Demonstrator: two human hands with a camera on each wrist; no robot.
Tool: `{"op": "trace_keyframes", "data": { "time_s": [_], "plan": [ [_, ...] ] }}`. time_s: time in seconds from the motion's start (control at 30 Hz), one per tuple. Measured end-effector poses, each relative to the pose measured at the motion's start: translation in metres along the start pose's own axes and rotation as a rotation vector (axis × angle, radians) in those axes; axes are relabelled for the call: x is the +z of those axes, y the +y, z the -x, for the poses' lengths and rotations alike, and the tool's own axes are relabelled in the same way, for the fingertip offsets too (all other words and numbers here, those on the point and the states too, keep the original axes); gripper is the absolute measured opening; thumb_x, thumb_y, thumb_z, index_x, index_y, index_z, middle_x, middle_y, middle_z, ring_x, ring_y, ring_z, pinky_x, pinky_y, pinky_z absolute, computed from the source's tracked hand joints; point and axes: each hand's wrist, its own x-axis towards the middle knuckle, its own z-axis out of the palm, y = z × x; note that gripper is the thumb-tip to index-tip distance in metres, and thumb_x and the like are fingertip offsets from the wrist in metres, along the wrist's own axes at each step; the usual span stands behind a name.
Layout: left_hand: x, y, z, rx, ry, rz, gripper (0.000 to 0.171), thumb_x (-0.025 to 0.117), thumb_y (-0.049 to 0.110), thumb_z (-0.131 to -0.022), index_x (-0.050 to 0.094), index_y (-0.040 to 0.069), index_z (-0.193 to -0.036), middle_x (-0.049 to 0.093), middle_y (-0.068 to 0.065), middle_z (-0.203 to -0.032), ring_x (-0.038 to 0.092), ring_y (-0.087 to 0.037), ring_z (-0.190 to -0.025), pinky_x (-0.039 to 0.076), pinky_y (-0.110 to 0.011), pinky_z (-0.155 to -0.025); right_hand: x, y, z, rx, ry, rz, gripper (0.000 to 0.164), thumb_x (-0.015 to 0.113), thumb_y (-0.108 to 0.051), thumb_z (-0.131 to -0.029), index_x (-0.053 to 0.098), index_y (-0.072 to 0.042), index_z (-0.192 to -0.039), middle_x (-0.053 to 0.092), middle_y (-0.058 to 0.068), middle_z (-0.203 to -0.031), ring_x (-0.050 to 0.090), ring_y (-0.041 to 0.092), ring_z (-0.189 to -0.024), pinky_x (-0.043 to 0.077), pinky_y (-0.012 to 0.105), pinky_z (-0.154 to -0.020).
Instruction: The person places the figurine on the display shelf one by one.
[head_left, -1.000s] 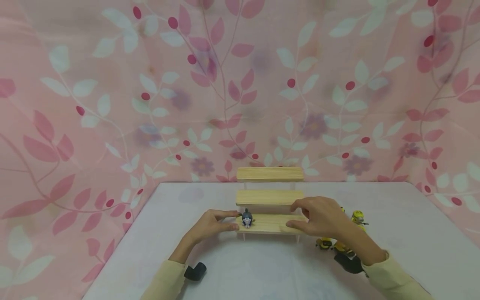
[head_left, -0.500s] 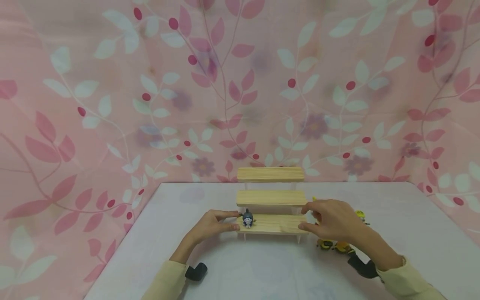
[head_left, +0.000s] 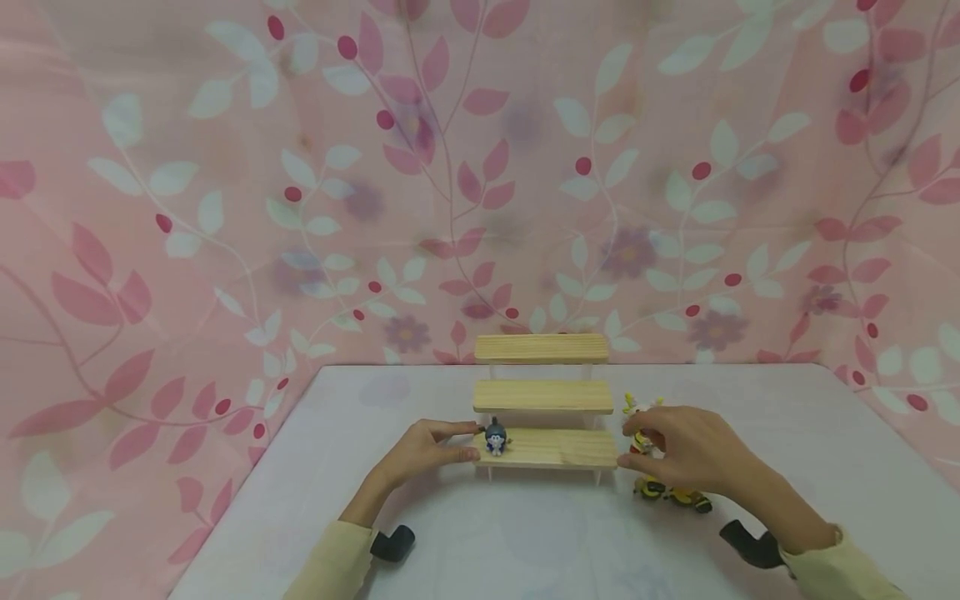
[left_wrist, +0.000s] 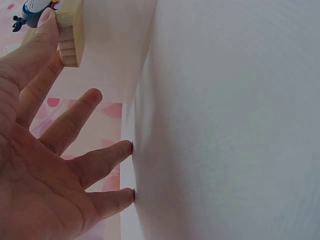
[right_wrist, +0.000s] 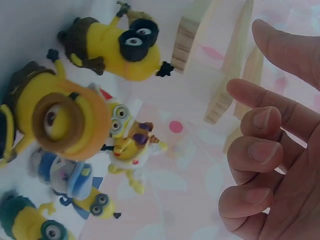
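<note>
My left hand (head_left: 420, 446) rests at the left end of the lowest shelf of a three-tier wooden stand (head_left: 558, 447). Its thumb and index fingertips touch the board's end; the other fingers spread straight, tips at the tablecloth in the left wrist view. Beside them on this shelf, a small dark-haired figurine (head_left: 495, 438) in blue stands upright. Just off the shelf's right end is my right hand (head_left: 693, 450), thumb and index finger apart, nothing between them, the other fingers bent. Yellow Minion figurines (right_wrist: 65, 125) are close to it, partly hidden behind the hand in the head view.
A pale cloth covers the table (head_left: 525, 550). The stand's middle board (head_left: 543, 396) and top board (head_left: 540, 347) rise behind the lowest one. A pink floral curtain (head_left: 480, 167) hangs at the back. A black wrist mount (head_left: 392, 543) shows by the left sleeve.
My right hand has moved right, from over the lowest shelf to beyond its end, uncovering part of that board. The left hand and the dark-haired figurine have stayed in place.
</note>
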Motion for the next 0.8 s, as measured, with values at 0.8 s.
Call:
{"op": "trace_keyframes", "data": {
  "time_s": [0.8],
  "plan": [
    [0.0, 0.001, 0.001, 0.007, 0.0, -0.008, 0.046, 0.08, 0.043, -0.081, 0.072, 0.025, -0.123, 0.065, 0.009, -0.127, 0.049, -0.023, -0.132, 0.033, -0.056, -0.11, -0.009, 0.012, 0.027, 0.131, -0.1, 0.032, 0.034, 0.075, -0.06, -0.078, 0.07, -0.031, -0.094, 0.038, -0.02, -0.062, 0.03, -0.002, -0.053, 0.024, 0.02, -0.047]
  ]
}}
